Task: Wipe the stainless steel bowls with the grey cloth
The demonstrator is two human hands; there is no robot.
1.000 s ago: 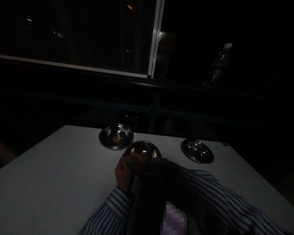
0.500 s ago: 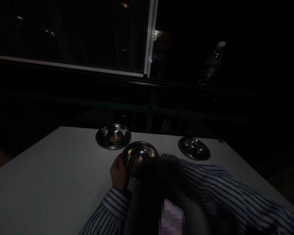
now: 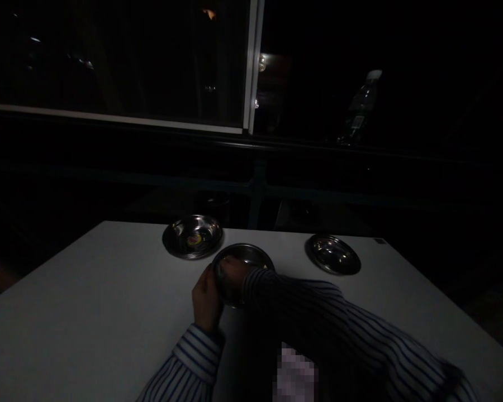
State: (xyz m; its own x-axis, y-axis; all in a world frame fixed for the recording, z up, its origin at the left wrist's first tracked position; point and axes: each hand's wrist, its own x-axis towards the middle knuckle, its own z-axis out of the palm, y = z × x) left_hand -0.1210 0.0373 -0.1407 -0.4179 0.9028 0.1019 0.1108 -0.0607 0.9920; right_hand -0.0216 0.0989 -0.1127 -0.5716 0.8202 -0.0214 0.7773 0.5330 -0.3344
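Observation:
A shiny steel bowl (image 3: 254,254) stands on the white table in front of me. My left hand (image 3: 207,298) is closed on its left rim, thumb and fingers pinching the edge. Inside the bowl, near its left wall, is my right hand (image 3: 233,272) with the fingers curled down. Whatever it may hold is too dark to make out. Two more steel dishes lie farther back: one with a yellow and red round label (image 3: 194,239) at the left, a shallower dish (image 3: 333,254) at the right.
The white table (image 3: 121,301) reaches to a dark railing (image 3: 257,187) and a window frame (image 3: 251,72). A plastic bottle (image 3: 360,109) with a white cap stands beyond on the right. A blurred pale pinkish patch (image 3: 295,374) shows at the bottom. Surroundings are very dark.
My right hand has moved left across the inside of the bowl, from its right side towards my left hand. My left hand keeps hold of the rim.

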